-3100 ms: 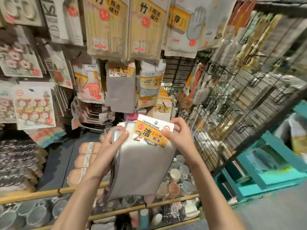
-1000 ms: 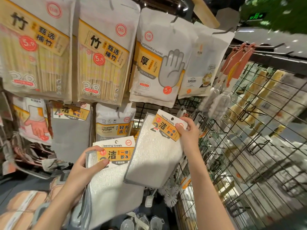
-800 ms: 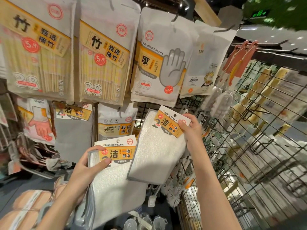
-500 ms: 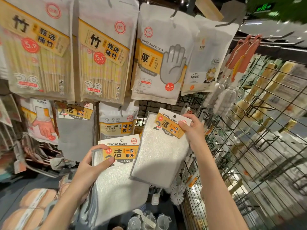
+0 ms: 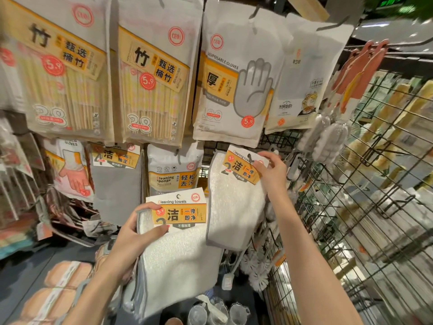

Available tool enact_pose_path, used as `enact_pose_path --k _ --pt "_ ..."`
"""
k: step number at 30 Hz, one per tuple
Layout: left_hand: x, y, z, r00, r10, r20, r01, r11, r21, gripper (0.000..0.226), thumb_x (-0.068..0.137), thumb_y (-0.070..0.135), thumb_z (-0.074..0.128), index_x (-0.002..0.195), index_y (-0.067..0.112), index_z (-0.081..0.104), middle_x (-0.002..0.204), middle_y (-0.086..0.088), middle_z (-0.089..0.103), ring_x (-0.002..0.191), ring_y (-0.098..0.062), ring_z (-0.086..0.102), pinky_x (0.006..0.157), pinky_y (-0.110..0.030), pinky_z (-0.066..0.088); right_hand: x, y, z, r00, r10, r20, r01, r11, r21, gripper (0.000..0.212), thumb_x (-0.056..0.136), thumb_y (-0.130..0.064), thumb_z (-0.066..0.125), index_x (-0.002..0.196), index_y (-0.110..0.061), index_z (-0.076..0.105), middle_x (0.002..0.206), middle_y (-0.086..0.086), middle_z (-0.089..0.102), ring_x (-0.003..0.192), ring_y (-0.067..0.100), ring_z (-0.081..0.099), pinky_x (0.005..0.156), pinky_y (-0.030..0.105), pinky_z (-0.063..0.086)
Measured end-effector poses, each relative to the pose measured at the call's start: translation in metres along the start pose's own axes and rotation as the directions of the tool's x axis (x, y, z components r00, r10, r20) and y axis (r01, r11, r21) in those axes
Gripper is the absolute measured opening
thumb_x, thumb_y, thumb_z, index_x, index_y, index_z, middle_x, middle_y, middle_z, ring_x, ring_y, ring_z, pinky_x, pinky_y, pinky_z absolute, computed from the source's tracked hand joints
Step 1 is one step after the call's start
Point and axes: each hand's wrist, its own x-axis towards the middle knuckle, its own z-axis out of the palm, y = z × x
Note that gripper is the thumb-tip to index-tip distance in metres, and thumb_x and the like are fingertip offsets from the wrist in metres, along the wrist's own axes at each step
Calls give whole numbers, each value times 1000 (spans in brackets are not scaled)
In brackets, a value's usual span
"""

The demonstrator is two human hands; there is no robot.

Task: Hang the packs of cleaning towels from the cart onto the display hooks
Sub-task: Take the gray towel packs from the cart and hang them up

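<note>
Towels were soft, floppy terry cloth folded under a stiff card header — light, no weight to speak of, not fragile. The right hand (image 5: 271, 174) pinched one towel pack (image 5: 234, 202) by the right edge of its card header (image 5: 241, 168), thumb and fingertips curled onto the card, holding it up just below the bag of disposable gloves (image 5: 234, 73) and against the wire rack (image 5: 365, 207). The hanging hole near the card's top showed a dark mark; whether a hook was already through it I couldn't tell.

The cloth drooped straight down from the card, approx. vertical, so the card looked like the only rigid part — best place to grip, close to the hole, since that steers the hole onto the hook. Grabbing the cloth itself would prob. just let the header flop.

The left hand (image 5: 131, 240) gripped the remaining stack of towel packs (image 5: 178, 254) lower down, thumb across the front header card and fingers curled round the left edge. Several layers were fanned at that edge, so the stack could slip apart if the grip eased — cloth on cloth slides easily. Cart wasn't visible. A cleaning sponge pack (image 5: 174, 174) hung just behind the stack, w/ chopstick packs (image 5: 150, 78) above it.
</note>
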Motion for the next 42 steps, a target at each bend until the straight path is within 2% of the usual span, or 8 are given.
enact_pose_path --k 3,7,12,16,27,33,36,42 --pt "4 -3 -4 1000 -3 5 3 999 46 47 72 -4 76 95 36 66 106 2 74 98 -25 70 76 -38 54 11 5 7 999 2 -39 -4 999 -53 24 83 -6 67 94 -26 64 95 -10 60 86 8 60 77 27 51" --pt "3 -2 -5 1000 -23 19 22 999 35 47 65 5 80 99 34 65 106 2 74 96 -23 71 68 -31 56 19 7 11 996 -21 -87 5 984 -176 19 84 -10 67 99 -21 65 109 3 62 86 8 52 71 19 39" --pt "-4 7 -8 998 -24 56 25 1000 -17 59 47 23 90 100 34 66 108 -1 73 95 -23 72 69 -33 57 6 -2 4 996 -91 -11 82 938 -338 38 82 -5 67 119 -10 62 132 12 54 128 28 41 107 41 33" --pt "-11 14 -5 996 17 84 -13 998 -59 59 49 24 87 103 34 67 109 -3 73 95 -23 71 67 -30 57 -29 -18 -1 990 -132 50 141 928 -344 47 84 -9 67 129 -18 55 149 4 35 141 19 21 114 35 15" --pt "-35 24 -2 976 66 210 -52 996 -71 80 77 -3 70 132 50 47 125 -1 67 111 -22 66 87 -30 56 -148 -59 33 921 39 389 -6 996 -85 34 82 -19 72 112 -30 60 132 -4 49 109 0 53 87 11 43" --pt "-47 25 -6 978 60 199 -48 997 -64 78 72 -1 77 127 49 53 133 -3 61 116 -20 63 101 -42 48 -182 -56 32 960 -43 275 60 997 -53 43 75 -5 76 106 -28 57 110 4 62 96 5 59 86 23 50" --pt "-54 22 -9 975 37 221 -33 999 -18 73 68 13 81 121 56 56 132 1 62 124 -20 56 112 -52 35 -194 -57 28 967 -47 251 47 999 4 37 69 -13 75 97 -29 57 87 -17 67 86 -1 60 75 18 52" --pt "-61 21 3 980 79 181 -75 997 -28 43 77 7 77 104 39 67 118 -5 69 113 -27 64 96 -43 52 -198 -57 14 985 -54 163 48 998 41 32 70 -7 75 90 -27 59 82 -8 63 79 5 62 70 21 53"
